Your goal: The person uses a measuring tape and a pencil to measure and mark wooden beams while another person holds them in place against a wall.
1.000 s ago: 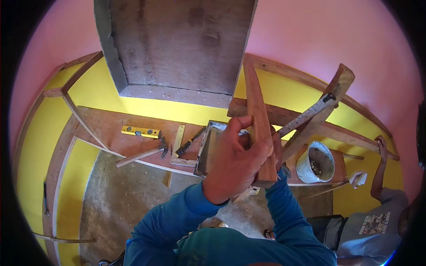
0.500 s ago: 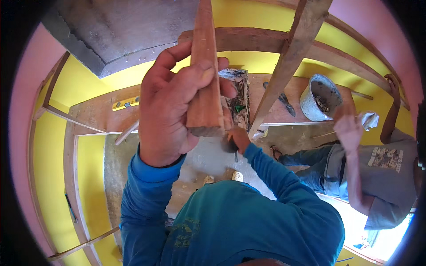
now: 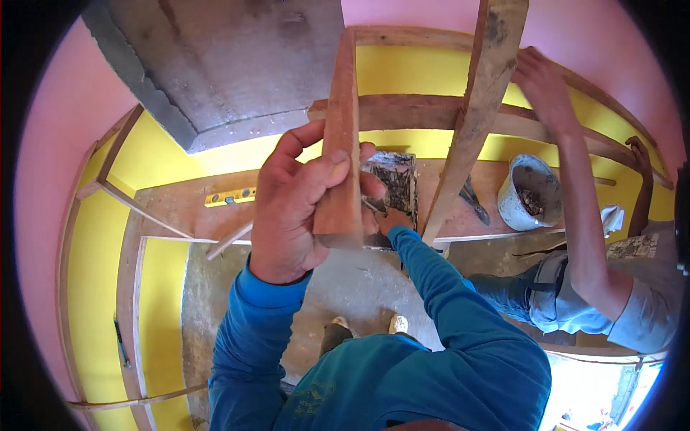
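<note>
My left hand is closed round a length of reddish-brown lumber, held upright before me. Its lower end is toward me and its upper part overlaps the wooden wall frame. Beyond and to the right of it, my right hand reaches down to an open box with a dark, cluttered inside. Its fingers are drawn together at the box's near side. Whatever they grip is too small and partly hidden behind the lumber.
The box stands on a wooden bench with a yellow spirit level, pliers-like tool and dirty white bucket. A slanted timber crosses in front. At right, a co-worker raises an arm to the frame.
My right hand has moved from below the bench edge up to the box; a dark object near it no longer shows. The co-worker's nearer hand has risen to the frame. My view has shifted.
</note>
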Tool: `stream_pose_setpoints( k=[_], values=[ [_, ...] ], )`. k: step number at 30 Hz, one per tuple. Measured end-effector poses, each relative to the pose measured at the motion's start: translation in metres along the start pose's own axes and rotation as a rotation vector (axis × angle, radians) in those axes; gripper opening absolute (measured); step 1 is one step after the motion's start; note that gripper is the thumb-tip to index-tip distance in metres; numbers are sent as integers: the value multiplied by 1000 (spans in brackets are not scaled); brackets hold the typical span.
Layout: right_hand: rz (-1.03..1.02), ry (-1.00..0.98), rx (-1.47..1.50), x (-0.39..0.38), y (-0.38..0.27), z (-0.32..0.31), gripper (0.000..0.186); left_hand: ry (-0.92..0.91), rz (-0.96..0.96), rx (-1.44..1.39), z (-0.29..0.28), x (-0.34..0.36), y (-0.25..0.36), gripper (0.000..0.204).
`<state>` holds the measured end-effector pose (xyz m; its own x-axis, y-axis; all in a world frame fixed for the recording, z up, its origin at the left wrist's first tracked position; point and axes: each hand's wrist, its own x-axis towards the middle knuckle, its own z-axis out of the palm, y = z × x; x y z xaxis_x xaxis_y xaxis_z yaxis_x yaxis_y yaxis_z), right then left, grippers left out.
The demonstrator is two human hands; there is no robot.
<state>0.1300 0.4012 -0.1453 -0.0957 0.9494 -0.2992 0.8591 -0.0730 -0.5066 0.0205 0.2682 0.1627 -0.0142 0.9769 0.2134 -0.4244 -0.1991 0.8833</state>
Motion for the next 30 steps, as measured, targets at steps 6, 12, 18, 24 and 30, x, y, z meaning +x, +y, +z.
stream_pose_setpoints(
  k=[6, 12, 18, 24, 30],
  values=[
    [71, 59, -44, 12, 18, 10, 54, -140, 111, 130, -7, 11, -9, 38],
    [-188, 534, 261, -4, 32, -10, 52, -231, -80, -212, 2, 28, -16, 40],
    [-760, 1135, 765, -202, -86, -155, 57, -280, -146, -296, -9, 35, -12, 48],
    [-876, 907, 71, -234, -149, -229, 62, -342, -109, -410, -6, 38, -17, 59],
    [-862, 921, -21, -226, -141, -234, 67, -379, -19, 108, -79, 38, -55, 35]
  ],
)
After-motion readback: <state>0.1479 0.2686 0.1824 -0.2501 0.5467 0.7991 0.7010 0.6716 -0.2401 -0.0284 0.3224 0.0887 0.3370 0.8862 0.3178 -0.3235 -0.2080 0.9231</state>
